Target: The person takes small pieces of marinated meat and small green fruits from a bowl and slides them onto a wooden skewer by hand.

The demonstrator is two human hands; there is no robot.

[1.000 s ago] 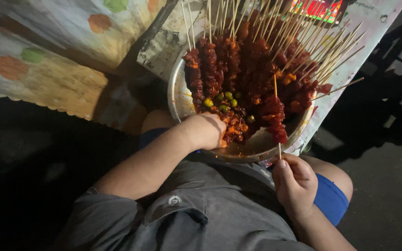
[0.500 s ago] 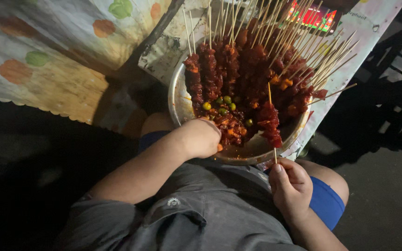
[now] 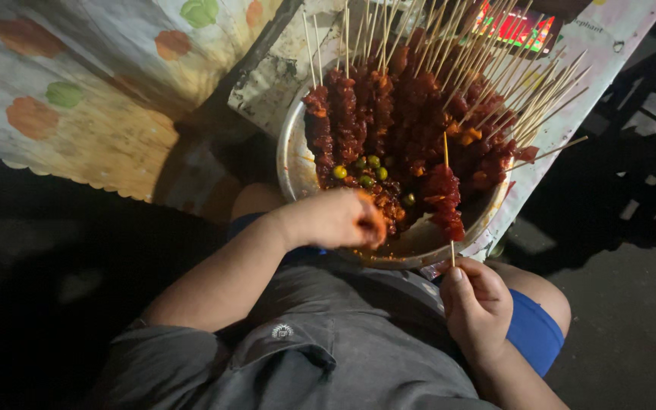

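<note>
Dark ground is surrounding 1 metal bowl [image 3: 291,156] on the lap, where the left hand [image 3: 335,219] is curling over loose meat [image 3: 386,206], grip unclear, while the right hand [image 3: 477,304] is pinching 1 loaded skewer [image 3: 446,199] upright beside countless stacked ones.

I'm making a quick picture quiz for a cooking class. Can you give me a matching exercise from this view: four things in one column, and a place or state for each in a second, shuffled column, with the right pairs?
Things:
1. left hand
2. right hand
3. green chillies
4. finished skewers

Places or states:
A. lying among the loose meat in the middle of the metal bowl
B. stacked across the far side of the bowl, sticks pointing away
C. pinching the near end of an upright skewer at the bowl's near rim
D. reaching into the loose marinated meat

Pairs: 1-D, 2-C, 3-A, 4-B
</note>
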